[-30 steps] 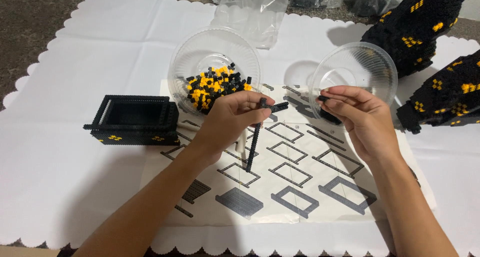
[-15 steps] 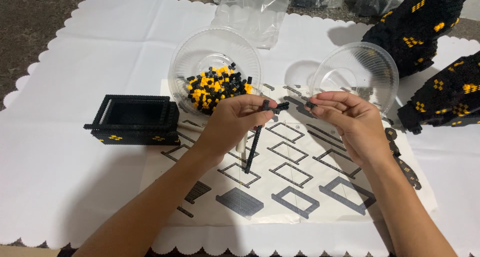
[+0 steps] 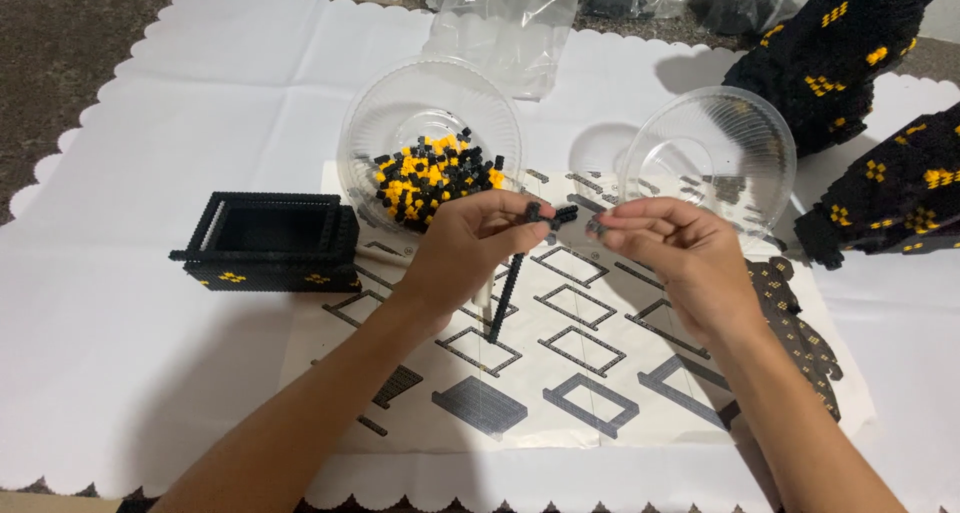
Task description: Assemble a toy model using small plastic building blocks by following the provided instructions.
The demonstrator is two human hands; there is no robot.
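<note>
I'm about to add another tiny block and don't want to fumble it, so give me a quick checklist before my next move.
1. Left hand grips the black L-shaped strip: ok.
2. Right hand pinches a small black piece: ok, though its shape is too small to tell.
3. Piece lined up with the strip's end: cannot tell.
4. Bowl of black and yellow bricks close by: ok.
5. Instruction sheet flat and visible under the hands: ok.
6. Black open box frame clear of the hands: ok.
</note>
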